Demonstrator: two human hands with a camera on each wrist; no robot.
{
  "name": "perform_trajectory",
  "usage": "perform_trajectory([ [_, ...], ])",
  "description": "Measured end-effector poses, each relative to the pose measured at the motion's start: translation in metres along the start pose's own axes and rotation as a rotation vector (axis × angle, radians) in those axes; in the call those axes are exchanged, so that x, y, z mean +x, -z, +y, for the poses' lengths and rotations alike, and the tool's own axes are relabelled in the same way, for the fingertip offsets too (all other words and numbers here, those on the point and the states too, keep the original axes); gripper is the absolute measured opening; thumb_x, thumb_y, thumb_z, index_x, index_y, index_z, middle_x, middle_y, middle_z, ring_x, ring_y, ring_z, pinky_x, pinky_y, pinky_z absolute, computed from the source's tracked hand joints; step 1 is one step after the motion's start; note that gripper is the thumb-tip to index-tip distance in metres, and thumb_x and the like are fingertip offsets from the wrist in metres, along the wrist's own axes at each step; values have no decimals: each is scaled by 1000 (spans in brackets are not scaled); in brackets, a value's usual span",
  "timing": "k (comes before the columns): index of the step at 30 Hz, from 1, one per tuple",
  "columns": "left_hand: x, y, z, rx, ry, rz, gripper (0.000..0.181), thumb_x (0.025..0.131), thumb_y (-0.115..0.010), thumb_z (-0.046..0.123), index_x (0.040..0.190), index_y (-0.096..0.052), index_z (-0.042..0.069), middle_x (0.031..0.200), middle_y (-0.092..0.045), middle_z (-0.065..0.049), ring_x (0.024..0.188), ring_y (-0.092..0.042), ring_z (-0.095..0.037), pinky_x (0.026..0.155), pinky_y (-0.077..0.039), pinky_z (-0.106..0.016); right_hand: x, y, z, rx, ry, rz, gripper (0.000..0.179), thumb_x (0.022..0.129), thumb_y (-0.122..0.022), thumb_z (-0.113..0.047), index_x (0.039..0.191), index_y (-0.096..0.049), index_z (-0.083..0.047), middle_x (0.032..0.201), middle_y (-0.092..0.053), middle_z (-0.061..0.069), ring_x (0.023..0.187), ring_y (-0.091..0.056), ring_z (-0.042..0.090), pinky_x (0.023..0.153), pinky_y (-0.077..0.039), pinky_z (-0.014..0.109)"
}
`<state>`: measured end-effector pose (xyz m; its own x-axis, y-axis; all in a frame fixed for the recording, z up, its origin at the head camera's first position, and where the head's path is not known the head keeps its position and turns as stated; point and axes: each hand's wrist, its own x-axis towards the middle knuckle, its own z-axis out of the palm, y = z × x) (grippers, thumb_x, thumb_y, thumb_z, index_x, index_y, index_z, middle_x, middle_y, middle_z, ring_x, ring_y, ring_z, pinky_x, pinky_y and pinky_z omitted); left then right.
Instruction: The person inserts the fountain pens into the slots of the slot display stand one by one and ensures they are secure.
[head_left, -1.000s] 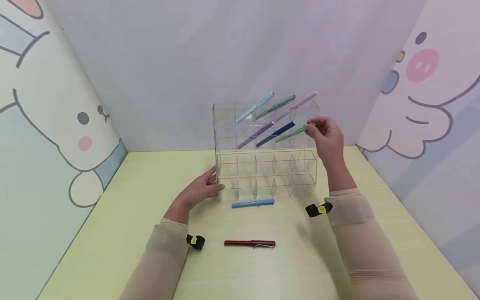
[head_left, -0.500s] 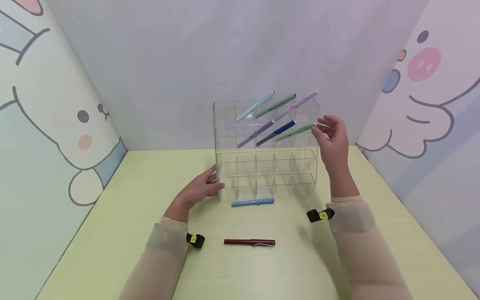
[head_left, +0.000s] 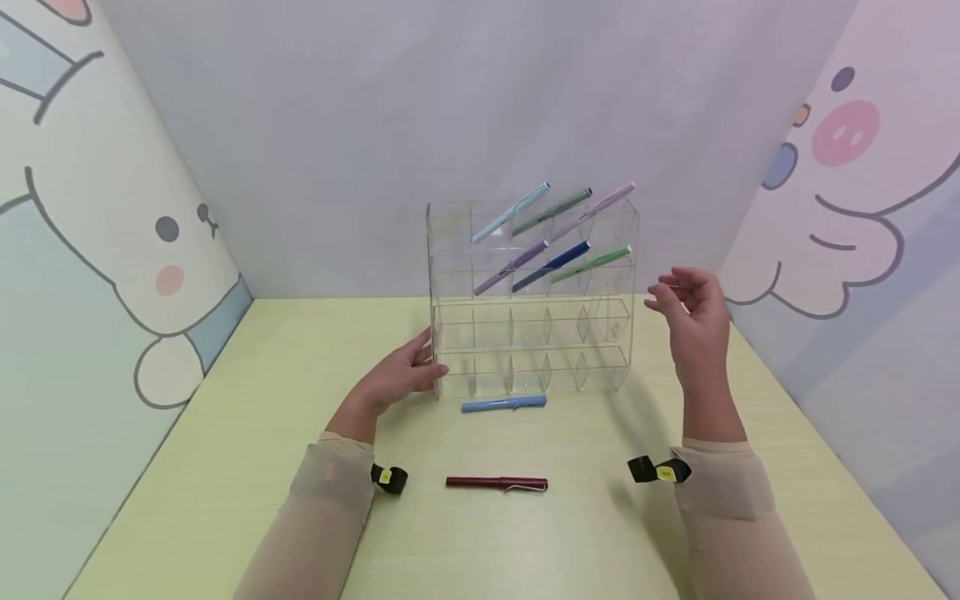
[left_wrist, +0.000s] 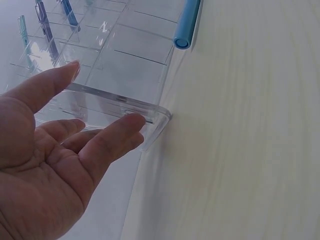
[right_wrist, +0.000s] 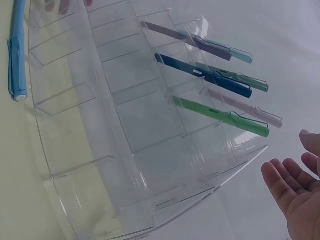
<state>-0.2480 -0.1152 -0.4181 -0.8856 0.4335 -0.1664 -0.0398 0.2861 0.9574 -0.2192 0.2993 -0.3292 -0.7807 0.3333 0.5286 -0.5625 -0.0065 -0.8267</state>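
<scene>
A clear acrylic pen rack (head_left: 528, 333) stands on the table, with tiers of small compartments. My left hand (head_left: 401, 379) rests at its lower left side, thumb at the front edge and fingers along the side panel, spread fairly straight in the left wrist view. To the right of the rack, my right hand (head_left: 693, 321) is in the air with relaxed fingers and nothing in them. Nearest to it leans a light green pen (right_wrist: 220, 116) in the second tier from the top, beside a dark blue pen (head_left: 551, 267) and a purple pen (head_left: 510, 268).
Light blue (head_left: 510, 214), grey-green (head_left: 551, 212) and pale lilac (head_left: 596, 211) pens lean in the top tier. A blue pen (head_left: 504, 404) lies just in front of the rack, and a dark red pen (head_left: 497, 483) lies nearer me. Walls enclose the table's back and sides.
My right hand has let go of the light green pen and moved away right and down, leaving it leaning in the rack. My left hand has stayed at the rack's side.
</scene>
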Motion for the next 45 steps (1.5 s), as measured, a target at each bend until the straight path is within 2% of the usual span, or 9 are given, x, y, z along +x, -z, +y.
perform_trajectory([
  [5,1,0,-3,1,19,2,87,95,-66,33,158,-8,34,161,-27,-8,128,-55,-26,113,-35,-51,-3,5,1,22,-11,-27,37,88,-71,-4,120,-55,5,106,-60,13,89,-66,19,75,-59,26],
  [9,1,0,-4,-3,11,1,87,95,-66,32,159,-7,32,161,-28,-8,128,-55,-26,112,-38,-49,-5,7,-1,-30,-45,-108,34,90,-70,-6,120,-56,2,104,-60,11,90,-66,17,75,-59,26],
  [11,2,1,-5,-4,-1,-5,87,95,-66,33,159,-7,31,161,-28,-8,129,-54,-26,110,-40,-49,-7,9,-3,-149,-83,-179,33,93,-67,-11,122,-54,0,105,-60,7,90,-66,14,76,-58,23],
  [17,4,4,-5,6,-2,-4,88,94,-67,35,158,-8,34,161,-29,-7,128,-56,-26,112,-38,-50,-9,12,-11,-624,-165,-472,43,99,-59,-35,127,-52,-3,110,-60,7,93,-66,13,80,-56,18],
  [23,4,5,-4,6,4,-11,85,95,-66,33,158,-8,35,161,-29,-7,128,-56,-27,113,-36,-51,-14,10,-17,-816,-243,-731,40,97,-58,-46,122,-55,-14,108,-64,4,94,-67,22,84,-53,35],
  [27,3,5,-2,2,-2,-11,84,96,-65,31,158,-8,35,161,-28,-8,128,-56,-28,112,-37,-51,-23,-4,-18,-862,-262,-951,35,95,-62,-46,116,-58,-18,102,-66,0,93,-64,19,79,-53,36],
  [33,1,4,-1,-4,-7,-13,86,96,-65,31,159,-7,32,161,-27,-9,131,-53,-25,109,-41,-48,-53,-46,-12,-905,-321,-1226,31,89,-71,-42,110,-61,-22,107,-65,-1,96,-62,13,80,-52,34],
  [39,4,2,-1,-5,-4,-10,86,95,-66,31,159,-7,32,161,-26,-9,128,-55,-26,111,-38,-50,-87,-80,-8,-981,-365,-1383,31,83,-77,-36,107,-64,-20,100,-64,-7,88,-58,12,76,-49,35],
  [45,6,3,-3,-13,-7,-11,87,95,-66,32,159,-8,32,161,-27,-10,126,-57,-27,112,-37,-51,-108,-93,-5,-1086,-316,-1476,32,78,-80,-37,102,-63,-23,87,-59,-15,76,-55,8,70,-46,30],
])
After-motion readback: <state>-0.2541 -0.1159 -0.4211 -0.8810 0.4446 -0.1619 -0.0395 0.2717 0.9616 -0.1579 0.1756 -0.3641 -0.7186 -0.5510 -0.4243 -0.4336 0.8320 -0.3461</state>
